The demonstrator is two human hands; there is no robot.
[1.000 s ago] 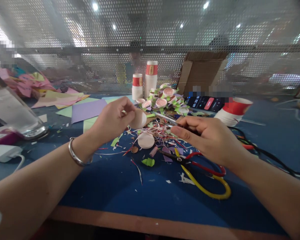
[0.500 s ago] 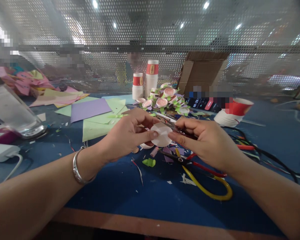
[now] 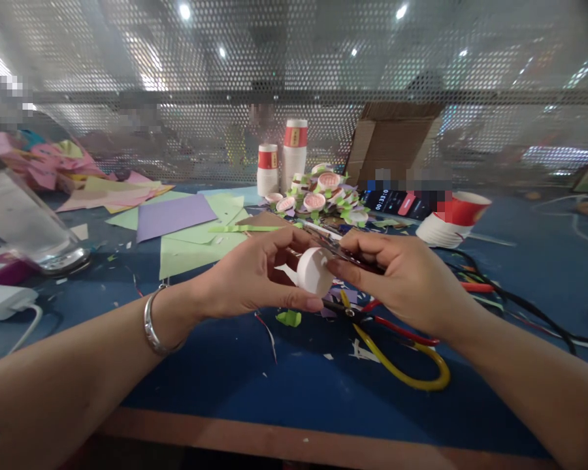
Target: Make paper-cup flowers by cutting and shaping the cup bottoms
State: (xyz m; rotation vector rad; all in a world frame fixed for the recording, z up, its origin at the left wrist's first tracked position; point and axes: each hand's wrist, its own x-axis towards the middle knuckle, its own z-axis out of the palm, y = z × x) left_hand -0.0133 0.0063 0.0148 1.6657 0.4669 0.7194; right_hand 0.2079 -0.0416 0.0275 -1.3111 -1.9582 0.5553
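A small white paper cup bottom [image 3: 314,273] is held up over the middle of the table, tilted, with a pale paper flap at its left. My left hand [image 3: 259,271] curls around its left side, thumb below and fingers above and behind. At its right edge, my right hand [image 3: 396,267] pinches it between thumb and fingers. A slim dark object shows by the right fingers; whether it is held I cannot tell. Beneath the hands lie scissors [image 3: 406,356] with yellow and red handles, among purple scraps and a green scrap [image 3: 289,318].
Behind stand stacked paper cups [image 3: 294,156] and a pile of decorated cup bottoms [image 3: 316,196]. Coloured paper sheets [image 3: 176,219] lie left, near a clear glass [image 3: 34,222] and white charger [image 3: 10,300]. A phone [image 3: 392,202], a tipped red-and-white cup [image 3: 453,219] and black cables [image 3: 519,303] are right.
The cup bottom has turned from facing me to a tilt that shows its side wall. My left thumb has slid down from its face to below its lower edge.
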